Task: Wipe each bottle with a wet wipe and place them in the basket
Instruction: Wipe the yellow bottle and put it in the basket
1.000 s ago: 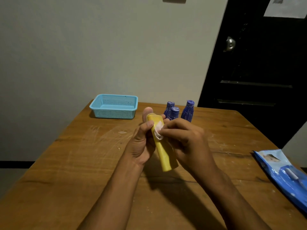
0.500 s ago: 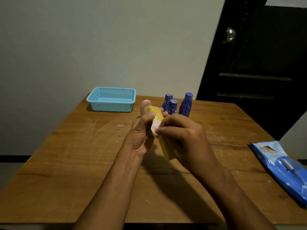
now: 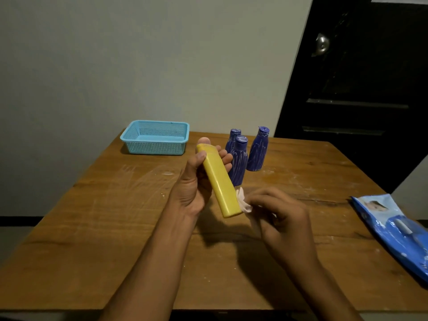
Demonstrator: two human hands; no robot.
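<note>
We see R hand (image 3: 281,218) w/ grip pinching white wet wipe (image 3: 243,201) at base of yellow bottle (image 3: 218,180). L hand (image 3: 196,181) grips bottle tilted above desk (image 3: 115,216). Wipes pack (image 3: 398,230) right. Further: 3 blue bottles (image 3: 240,163), then basket (image 3: 155,140) far left.
</note>
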